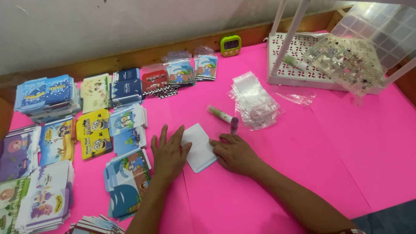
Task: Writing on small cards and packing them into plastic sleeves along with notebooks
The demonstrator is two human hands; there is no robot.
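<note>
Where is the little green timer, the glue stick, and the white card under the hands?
green timer (pixel 230 45), head view, middle of its face.
glue stick (pixel 220 114), head view, middle of its tube.
white card (pixel 199 147), head view, bare middle between the hands.

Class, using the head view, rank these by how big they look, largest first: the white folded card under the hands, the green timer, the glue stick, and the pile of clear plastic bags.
1. Pile of clear plastic bags
2. White folded card, somewhat smaller and partly covered by both hands
3. Glue stick and green timer: too alike to rank, and the timer lies farther away
</note>
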